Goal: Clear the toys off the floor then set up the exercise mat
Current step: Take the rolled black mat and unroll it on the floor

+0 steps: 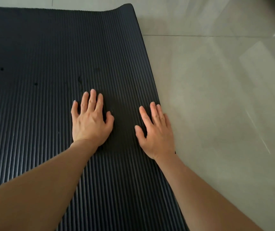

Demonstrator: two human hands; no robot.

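Head view: exercise mat cut off left.

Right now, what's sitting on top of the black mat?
Only the two hands: the left hand and right hand press flat on the mat, fingers spread. No toys show on it. The mat surface beneath the palms and forearms is covered.

Matt black ribbed foam mat on smooth, faintly glossy grey floor tiles.
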